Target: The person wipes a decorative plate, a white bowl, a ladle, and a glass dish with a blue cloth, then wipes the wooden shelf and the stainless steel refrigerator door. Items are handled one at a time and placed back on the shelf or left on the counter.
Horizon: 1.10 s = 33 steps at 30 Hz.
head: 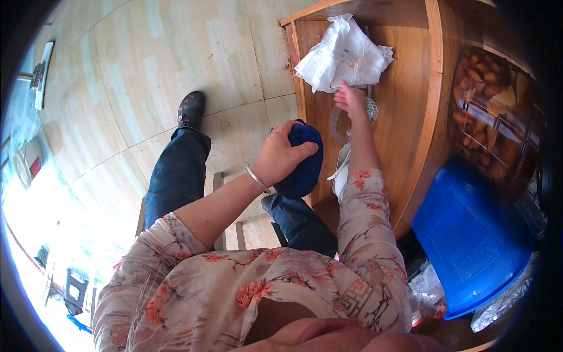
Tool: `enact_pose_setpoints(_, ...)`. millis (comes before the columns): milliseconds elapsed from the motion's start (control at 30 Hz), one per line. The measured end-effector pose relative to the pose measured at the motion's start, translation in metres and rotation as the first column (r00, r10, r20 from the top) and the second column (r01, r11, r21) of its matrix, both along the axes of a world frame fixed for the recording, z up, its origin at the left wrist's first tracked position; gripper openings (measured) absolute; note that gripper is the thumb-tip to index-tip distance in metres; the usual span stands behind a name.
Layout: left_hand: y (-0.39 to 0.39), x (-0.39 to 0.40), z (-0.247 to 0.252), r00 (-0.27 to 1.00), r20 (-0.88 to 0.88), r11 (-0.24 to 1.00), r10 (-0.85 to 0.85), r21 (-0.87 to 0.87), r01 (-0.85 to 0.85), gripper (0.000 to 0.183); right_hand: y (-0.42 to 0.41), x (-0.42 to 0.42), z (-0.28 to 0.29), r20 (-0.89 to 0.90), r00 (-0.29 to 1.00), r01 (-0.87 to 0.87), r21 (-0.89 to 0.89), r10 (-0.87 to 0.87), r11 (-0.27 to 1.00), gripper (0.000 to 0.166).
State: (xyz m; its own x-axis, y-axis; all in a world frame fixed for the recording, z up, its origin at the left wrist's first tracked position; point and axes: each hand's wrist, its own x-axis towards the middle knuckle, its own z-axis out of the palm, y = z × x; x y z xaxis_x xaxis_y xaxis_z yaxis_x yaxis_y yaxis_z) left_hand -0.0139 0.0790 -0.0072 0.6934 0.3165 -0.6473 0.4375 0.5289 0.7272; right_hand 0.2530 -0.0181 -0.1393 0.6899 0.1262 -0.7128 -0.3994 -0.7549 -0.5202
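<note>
My left hand (286, 154) grips a bunched dark blue cloth (303, 180) in front of my lap, its thumb across the top. My right hand (350, 101) reaches into an open wooden compartment (400, 114). Its fingertips are at the lower edge of a crumpled white plastic bag (338, 57) that bears printing; whether they pinch it I cannot tell. Beside my right wrist are a clear, ridged dish (341, 124) and a clear patterned vessel (372, 110), both partly hidden. A white object (341, 176) with a thin strap or cord lies partly behind my right forearm.
The compartment's wooden edge (433, 97) runs along my right. Beyond it stand a blue plastic stool or chair part (475, 237) and a surface with a food picture (488, 105). Clear plastic bags (426, 284) lie lower right. Wood-patterned tiles (228, 57) cover the floor.
</note>
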Motion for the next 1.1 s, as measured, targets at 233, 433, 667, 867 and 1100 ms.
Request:
enact_pose_setpoints(233,-0.001,-0.001,0.005,0.996,-0.056,0.995,-0.064,0.071,0.068,0.048,0.021,0.055,-0.018,0.747,0.588,-0.143,-0.281,0.31,0.949,0.057)
enact_pose_setpoints(433,0.0,-0.001,0.002,0.997,-0.069,1.0,-0.019,0.009,0.02,0.057,0.047,0.064,-0.002,0.448,0.724,-0.329,-0.445,0.525,0.833,0.069)
enact_pose_setpoints(667,-0.001,-0.002,0.007,0.999,-0.036,0.999,-0.037,0.017,0.037,0.055,0.029,0.088,-0.002,0.419,0.62,-0.456,-0.496,0.663,0.739,0.068)
enact_pose_setpoints(867,0.0,-0.001,0.006,0.999,-0.039,0.999,-0.018,0.036,0.019,0.053,0.047,0.074,0.018,0.366,0.592,-0.467,-0.569,0.718,0.676,0.072)
enact_pose_setpoints(1100,-0.003,-0.001,0.004,0.997,-0.059,0.997,-0.041,0.06,0.044,0.048,0.058,0.069,0.03,0.12,0.508,-0.611,-0.647,0.853,0.455,0.074)
